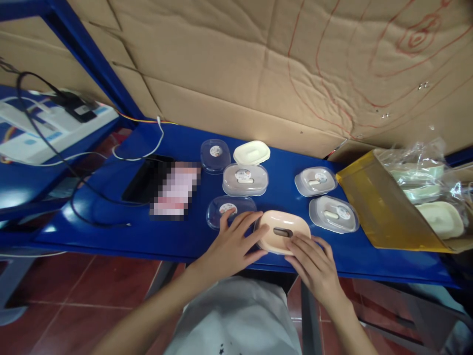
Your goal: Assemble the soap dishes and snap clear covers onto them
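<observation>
A peach oval soap dish with a slot in its middle is near the front edge of the table. My left hand grips its left end, thumb low and fingers over the rim. My right hand holds the right end, its fingertips close to the slot. Just left of the dish lies a clear lid with a round sticker, partly behind my left fingers. Behind it sit a closed soap box under a clear lid, a cream oval piece and another clear lid.
Two lidded soap boxes, a rear one and a front one, stand on the right. Beside them is an open carton with plastic-wrapped pieces. A blurred-out phone-like object, cables and a power strip lie left. Cardboard walls the back.
</observation>
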Demonstrator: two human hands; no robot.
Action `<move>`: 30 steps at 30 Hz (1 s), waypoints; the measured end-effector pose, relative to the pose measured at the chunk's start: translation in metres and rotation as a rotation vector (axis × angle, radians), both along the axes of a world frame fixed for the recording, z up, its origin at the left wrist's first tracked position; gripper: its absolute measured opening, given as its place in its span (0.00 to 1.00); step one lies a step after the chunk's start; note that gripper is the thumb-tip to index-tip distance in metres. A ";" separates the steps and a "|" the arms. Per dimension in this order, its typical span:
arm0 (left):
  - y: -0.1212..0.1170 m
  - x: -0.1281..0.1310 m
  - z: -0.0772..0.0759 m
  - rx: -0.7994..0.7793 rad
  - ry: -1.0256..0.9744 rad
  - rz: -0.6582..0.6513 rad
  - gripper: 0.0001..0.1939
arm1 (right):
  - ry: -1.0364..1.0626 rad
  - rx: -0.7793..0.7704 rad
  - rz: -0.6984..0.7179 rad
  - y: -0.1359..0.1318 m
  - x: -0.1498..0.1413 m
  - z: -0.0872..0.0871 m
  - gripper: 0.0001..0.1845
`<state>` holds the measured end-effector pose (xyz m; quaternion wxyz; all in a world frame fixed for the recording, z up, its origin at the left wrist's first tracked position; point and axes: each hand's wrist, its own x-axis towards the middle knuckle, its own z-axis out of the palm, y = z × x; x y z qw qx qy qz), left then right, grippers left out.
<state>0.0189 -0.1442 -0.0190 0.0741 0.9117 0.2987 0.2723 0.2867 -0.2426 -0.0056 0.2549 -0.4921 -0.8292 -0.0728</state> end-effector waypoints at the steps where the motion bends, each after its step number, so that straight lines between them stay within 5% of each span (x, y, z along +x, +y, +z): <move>1: 0.000 0.000 0.000 0.001 0.002 -0.001 0.19 | 0.004 0.005 -0.002 0.000 0.000 -0.001 0.23; 7: 0.000 0.000 0.002 -0.005 0.006 -0.002 0.19 | 0.013 0.028 -0.009 0.000 0.000 -0.005 0.27; 21: -0.002 -0.001 0.002 -0.090 0.002 0.002 0.30 | 0.275 -0.103 -0.022 0.011 0.014 0.013 0.14; 30: -0.002 0.000 0.001 -0.099 -0.027 0.011 0.20 | 0.338 -0.106 -0.049 0.017 0.009 0.018 0.11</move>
